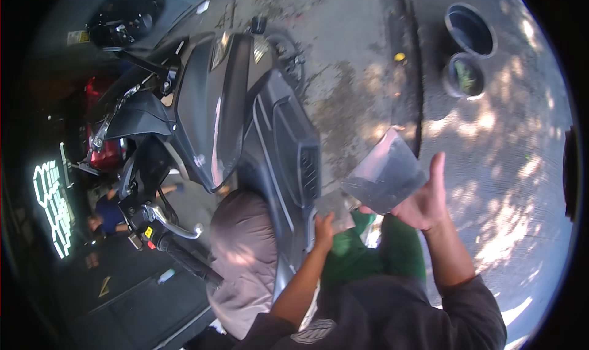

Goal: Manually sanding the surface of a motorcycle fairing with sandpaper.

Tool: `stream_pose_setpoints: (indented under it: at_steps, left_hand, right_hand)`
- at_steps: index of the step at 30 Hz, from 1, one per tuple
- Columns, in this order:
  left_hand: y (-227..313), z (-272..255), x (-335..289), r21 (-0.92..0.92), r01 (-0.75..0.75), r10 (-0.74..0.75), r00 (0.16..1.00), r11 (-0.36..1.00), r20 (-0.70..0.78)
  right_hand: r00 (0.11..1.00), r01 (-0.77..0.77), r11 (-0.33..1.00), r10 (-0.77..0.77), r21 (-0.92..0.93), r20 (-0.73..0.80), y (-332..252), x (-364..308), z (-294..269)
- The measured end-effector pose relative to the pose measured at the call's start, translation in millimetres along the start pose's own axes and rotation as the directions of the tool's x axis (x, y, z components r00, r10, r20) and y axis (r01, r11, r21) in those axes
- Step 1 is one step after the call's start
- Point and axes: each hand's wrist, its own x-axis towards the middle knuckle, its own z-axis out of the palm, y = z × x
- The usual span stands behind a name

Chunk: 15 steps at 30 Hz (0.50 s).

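On my right hand (424, 204) rests a dark grey, roughly square sheet (385, 177), its far edge catching pinkish light. The thumb of that hand stands up away from the sheet, and the other fingers are mostly hidden beneath it. Lower and to the left, my left hand (325, 230) grips the edge of a thin grey-brown flat piece (335, 210), whose material I cannot make out. Close to my left hand is the dark grey side panel (287, 135) of a motor scooter (202, 113).
The scooter's handlebar grip (184, 258), brake lever (169, 222) and cloth-covered seat (244, 252) are at the left. A large dark basin (471, 31) and a smaller tub (464, 75) with something green stand on the concrete (491, 166) at far right. Another person (109, 215) is at far left.
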Motion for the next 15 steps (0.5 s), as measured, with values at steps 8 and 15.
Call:
stream_pose_setpoints:
  at_steps: [8, 15]
  left_hand:
    - [-148.4, -4.2, 10.1, 0.100, -0.012, 0.012, 1.000, 0.995, 0.004]
    - [-152.2, -3.9, 16.7, 0.147, 0.075, -0.064, 0.995, 0.986, -0.079]
  right_hand:
    - [0.975, 0.001, 0.805, 0.131, -0.593, 0.178, 46.3, 110.7, -54.7]
    - [0.879, 0.467, -0.055, -0.078, -0.883, 0.470, 151.5, 182.4, -37.6]
